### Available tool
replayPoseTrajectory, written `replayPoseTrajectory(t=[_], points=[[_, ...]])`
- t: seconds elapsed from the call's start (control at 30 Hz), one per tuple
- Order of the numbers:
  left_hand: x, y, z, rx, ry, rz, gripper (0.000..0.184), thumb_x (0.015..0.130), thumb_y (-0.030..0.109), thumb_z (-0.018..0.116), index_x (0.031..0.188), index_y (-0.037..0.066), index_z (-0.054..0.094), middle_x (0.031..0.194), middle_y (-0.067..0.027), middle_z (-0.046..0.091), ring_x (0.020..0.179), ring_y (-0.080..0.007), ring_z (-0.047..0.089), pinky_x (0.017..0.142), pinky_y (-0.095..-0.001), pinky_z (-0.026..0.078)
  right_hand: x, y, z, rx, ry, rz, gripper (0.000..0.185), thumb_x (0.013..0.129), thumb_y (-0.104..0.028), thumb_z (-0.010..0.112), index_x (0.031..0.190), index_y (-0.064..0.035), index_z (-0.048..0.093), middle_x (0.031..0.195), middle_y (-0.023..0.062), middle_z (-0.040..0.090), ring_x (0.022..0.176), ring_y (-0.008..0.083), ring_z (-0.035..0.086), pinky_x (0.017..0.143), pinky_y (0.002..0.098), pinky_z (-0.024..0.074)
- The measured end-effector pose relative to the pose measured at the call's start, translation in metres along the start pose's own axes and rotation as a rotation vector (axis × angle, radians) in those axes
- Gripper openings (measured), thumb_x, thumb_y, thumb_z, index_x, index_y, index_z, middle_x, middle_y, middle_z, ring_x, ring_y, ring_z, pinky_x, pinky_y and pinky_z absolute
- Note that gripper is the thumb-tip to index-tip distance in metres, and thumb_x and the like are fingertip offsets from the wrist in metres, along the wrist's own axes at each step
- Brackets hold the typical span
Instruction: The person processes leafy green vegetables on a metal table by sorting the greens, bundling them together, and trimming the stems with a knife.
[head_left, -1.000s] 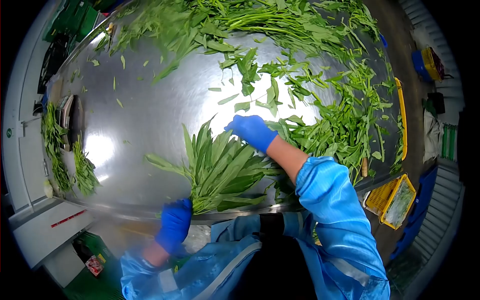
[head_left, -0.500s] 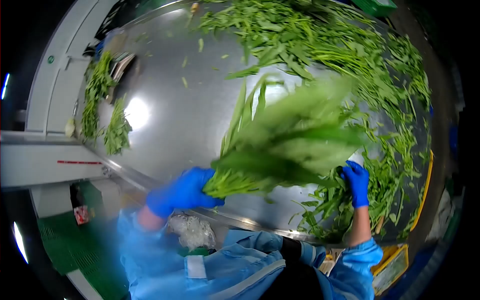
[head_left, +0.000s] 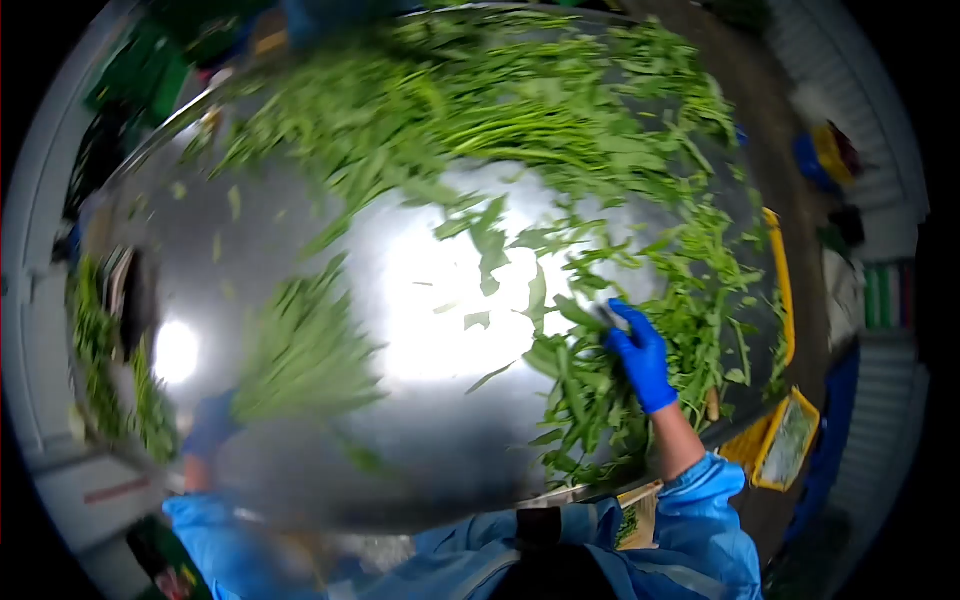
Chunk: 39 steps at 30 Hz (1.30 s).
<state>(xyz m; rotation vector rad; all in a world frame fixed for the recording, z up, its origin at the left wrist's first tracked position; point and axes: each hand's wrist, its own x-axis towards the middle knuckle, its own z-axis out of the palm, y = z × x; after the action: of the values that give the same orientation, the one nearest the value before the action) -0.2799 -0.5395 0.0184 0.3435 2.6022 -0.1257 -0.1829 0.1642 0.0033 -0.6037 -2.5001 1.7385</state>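
Observation:
My left hand (head_left: 210,425), in a blue glove and blurred by motion, is closed round the stem ends of a bunch of long-leaved greens (head_left: 310,350). The leaves of this bunch fan up and to the right over the metal table (head_left: 440,440). On the right, my right hand (head_left: 642,358), also blue-gloved, is above a loose heap of greens (head_left: 590,400). Its fingers are bent together, with a small pale or shiny bit at their tips that I cannot make out.
A thick band of greens (head_left: 530,130) covers the table's far side and runs down its right side (head_left: 710,270). Smaller bunches (head_left: 92,350) lie at the left edge beside a dark, shiny object (head_left: 130,300). Yellow crates (head_left: 785,440) stand off the right edge.
My left hand has swung the bunch leftward, away from my right hand. The view has turned and shifted right. My right hand stays by the loose greens.

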Motion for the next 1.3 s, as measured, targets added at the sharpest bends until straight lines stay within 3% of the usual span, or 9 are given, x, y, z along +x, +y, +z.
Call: replayPoseTrajectory(t=[0.13, 0.2, 0.37, 0.47, 0.57, 0.6, 0.9, 1.2, 1.3], points=[[0.022, -0.086, 0.012, 0.202, 0.068, -0.045, 0.058, 0.047, 0.018, 0.078, 0.101, 0.012, 0.059, 0.083, -0.0125, 0.062, 0.082, -0.0351, 0.056, 0.079, -0.0493, 0.041, 0.029, -0.009, -0.015, -0.337, -0.066, -0.170, 0.032, 0.085, -0.009, 0.058, 0.117, -0.0122, 0.059, 0.112, 0.0064, 0.063, 0.096, 0.0206, 0.063, 0.081, 0.0285, 0.0489], [0.027, -0.114, 0.026, 0.170, 0.125, -0.201, 0.075, 0.045, 0.014, 0.079, 0.115, 0.013, 0.053, 0.112, -0.0097, 0.057, 0.119, -0.0338, 0.043, 0.102, -0.0526, 0.027, 0.043, -0.020, -0.020, -0.413, -0.046, -0.137, 0.031, 0.086, -0.011, 0.058, 0.117, -0.0132, 0.059, 0.109, 0.0063, 0.063, 0.091, 0.0212, 0.063, 0.079, 0.0283, 0.0491], [0.050, -0.060, 0.004, 0.256, 0.128, -0.485, 0.084, 0.072, -0.010, 0.051, 0.146, 0.014, 0.019, 0.149, -0.0098, 0.023, 0.140, -0.0283, 0.012, 0.110, -0.0489, 0.014, 0.097, -0.037, -0.015, -0.436, 0.003, -0.169, 0.037, 0.086, -0.022, 0.059, 0.122, -0.0156, 0.055, 0.112, 0.0055, 0.062, 0.092, 0.0208, 0.063, 0.078, 0.0290, 0.0487], [0.067, -0.037, 0.012, 0.200, 0.630, -0.336, 0.077, 0.072, -0.006, 0.053, 0.143, 0.011, 0.027, 0.147, -0.0095, 0.029, 0.139, -0.0300, 0.018, 0.109, -0.0427, 0.020, 0.136, -0.058, 0.008, -0.445, -0.005, -0.310, 0.050, 0.081, -0.011, 0.062, 0.129, -0.0160, 0.049, 0.120, 0.0113, 0.056, 0.105, 0.0287, 0.057, 0.089, 0.0356, 0.0460], [0.075, 0.053, -0.028, 0.009, 0.768, -0.123, 0.064, 0.076, -0.002, 0.045, 0.139, 0.007, 0.036, 0.145, -0.0127, 0.031, 0.135, -0.0328, 0.026, 0.107, -0.0416, 0.025, 0.181, -0.068, 0.043, -0.491, -0.044, -0.462, 0.060, 0.077, -0.008, 0.064, 0.133, -0.0161, 0.043, 0.126, 0.0138, 0.051, 0.116, 0.0331, 0.049, 0.095, 0.0395, 0.0421], [0.076, 0.078, -0.038, -0.016, 0.765, -0.100, 0.059, 0.080, 0.000, 0.045, 0.138, 0.006, 0.036, 0.144, -0.0144, 0.032, 0.133, -0.0326, 0.029, 0.106, -0.0412, 0.028, 0.190, -0.075, 0.052, -0.623, -0.019, -0.762, 0.065, 0.073, -0.006, 0.064, 0.134, -0.0149, 0.041, 0.129, 0.0147, 0.048, 0.117, 0.0357, 0.047, 0.097, 0.0416, 0.0403], [0.067, 0.208, -0.058, -0.490, 0.649, 0.152, 0.056, 0.077, -0.007, 0.045, 0.132, 0.003, 0.044, 0.139, -0.0197, 0.037, 0.130, -0.0369, 0.034, 0.105, -0.0406, 0.030, 0.276, -0.084, 0.127, -0.853, 0.050, -0.832, 0.080, 0.068, -0.005, 0.064, 0.140, -0.0102, 0.029, 0.131, 0.0183, 0.042, 0.123, 0.0358, 0.039, 0.107, 0.0463, 0.0263], [0.070, 0.294, -0.016, -0.611, 0.421, 0.409, 0.054, 0.065, -0.003, 0.052, 0.119, 0.002, 0.056, 0.121, -0.0190, 0.054, 0.120, -0.0413, 0.044, 0.101, -0.0485, 0.032, 0.285, -0.065, 0.129, -0.920, -0.006, -0.944, 0.051, 0.068, 0.000, 0.058, 0.118, -0.0087, 0.055, 0.096, 0.0127, 0.054, 0.097, 0.0343, 0.050, 0.101, 0.0462, 0.0319], [0.080, 0.301, 0.013, -0.428, 0.466, 0.406, 0.056, 0.061, -0.006, 0.051, 0.116, 0.003, 0.058, 0.116, -0.0176, 0.056, 0.118, -0.0401, 0.046, 0.098, -0.0493, 0.034, 0.290, -0.073, 0.129, -0.949, -0.015, -0.921, 0.065, 0.068, -0.002, 0.058, 0.131, -0.0102, 0.043, 0.123, 0.0174, 0.046, 0.118, 0.0351, 0.041, 0.106, 0.0473, 0.0262]])
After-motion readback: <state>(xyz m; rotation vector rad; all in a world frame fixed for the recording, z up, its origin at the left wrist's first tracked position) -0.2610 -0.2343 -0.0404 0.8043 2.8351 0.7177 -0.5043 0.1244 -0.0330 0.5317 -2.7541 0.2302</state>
